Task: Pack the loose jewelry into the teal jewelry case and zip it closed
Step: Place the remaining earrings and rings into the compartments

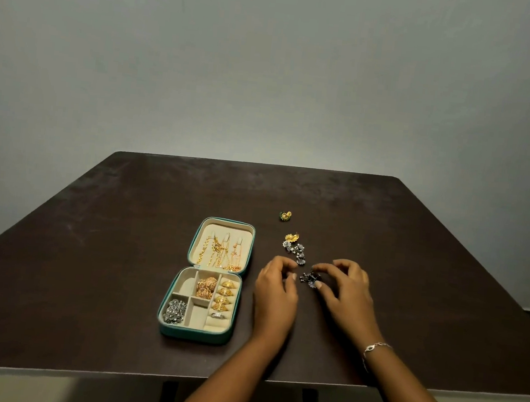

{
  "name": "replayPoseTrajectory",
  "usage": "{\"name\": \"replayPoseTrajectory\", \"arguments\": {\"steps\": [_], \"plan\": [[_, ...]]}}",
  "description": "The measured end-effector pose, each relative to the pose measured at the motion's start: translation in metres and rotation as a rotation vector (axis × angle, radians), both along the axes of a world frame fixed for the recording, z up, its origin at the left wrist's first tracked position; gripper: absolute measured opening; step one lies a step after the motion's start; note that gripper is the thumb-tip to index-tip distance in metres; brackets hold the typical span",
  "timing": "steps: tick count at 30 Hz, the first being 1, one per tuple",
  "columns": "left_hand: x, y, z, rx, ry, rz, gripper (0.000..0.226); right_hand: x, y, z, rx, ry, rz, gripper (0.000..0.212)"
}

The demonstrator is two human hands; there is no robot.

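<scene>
The teal jewelry case (174,331) lies open left of centre on the dark table. Gold chains hang in its lid, and gold earrings, rings and a silver piece fill its tray compartments. To its right lie loose pieces: a green and gold earring (285,215), a gold flower earring (292,237) and a silver cluster (296,251). A dark silver earring (310,277) lies nearest me. My right hand (344,289) pinches it between thumb and forefinger. My left hand (275,288) hovers just left of it with its fingers loosely curled and its thumb tip close to the piece.
The dark table (122,235) stands against a plain pale wall, and its front edge runs under my forearms. A thin bracelet (376,347) is on my right wrist.
</scene>
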State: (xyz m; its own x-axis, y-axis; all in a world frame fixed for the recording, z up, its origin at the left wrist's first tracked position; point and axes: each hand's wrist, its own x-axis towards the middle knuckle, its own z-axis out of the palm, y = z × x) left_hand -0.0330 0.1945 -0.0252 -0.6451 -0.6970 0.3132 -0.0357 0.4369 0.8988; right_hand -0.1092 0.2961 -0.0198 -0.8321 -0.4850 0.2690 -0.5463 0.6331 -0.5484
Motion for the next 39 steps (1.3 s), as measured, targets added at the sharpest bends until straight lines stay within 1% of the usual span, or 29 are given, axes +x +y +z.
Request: {"name": "replayPoseTrajectory", "arguments": {"steps": [4, 7, 9, 12, 15, 19, 22, 25, 32, 36, 39], "plan": [[-0.004, -0.002, -0.001, -0.033, -0.084, -0.021, 0.014, -0.002, -0.007, 0.001, 0.063, 0.008, 0.028, 0.024], [-0.003, -0.003, -0.002, -0.063, -0.151, -0.027, 0.014, -0.003, -0.008, 0.0, 0.055, 0.0, 0.026, 0.018], [-0.003, -0.003, -0.002, -0.071, -0.164, -0.042, 0.014, -0.004, -0.007, -0.001, 0.025, -0.003, 0.035, 0.015], [-0.002, -0.003, -0.003, -0.06, -0.147, -0.055, 0.014, -0.004, -0.006, -0.002, -0.074, -0.02, 0.04, 0.013], [-0.002, -0.003, -0.004, -0.068, -0.142, -0.063, 0.013, -0.004, -0.003, -0.001, -0.213, -0.029, 0.044, 0.014], [0.001, -0.002, -0.002, -0.088, -0.104, -0.105, 0.018, 0.0, 0.002, 0.003, -0.387, -0.085, 0.121, 0.013], [0.003, -0.001, 0.0, -0.073, -0.083, -0.151, 0.019, 0.003, 0.003, 0.005, -0.405, -0.097, 0.18, 0.015], [0.002, -0.003, -0.001, -0.064, -0.067, -0.179, 0.014, 0.006, 0.004, 0.005, -0.419, -0.11, 0.228, 0.018], [-0.003, -0.008, -0.011, -0.01, -0.009, -0.153, 0.008, 0.008, 0.004, 0.007, -0.47, -0.158, 0.303, 0.025], [-0.004, -0.009, -0.011, 0.002, 0.022, -0.13, 0.012, 0.008, 0.003, 0.007, -0.473, -0.159, 0.308, 0.031], [-0.003, -0.009, -0.01, 0.054, 0.061, -0.128, 0.008, 0.007, 0.003, 0.006, -0.46, -0.12, 0.289, 0.033]]}}
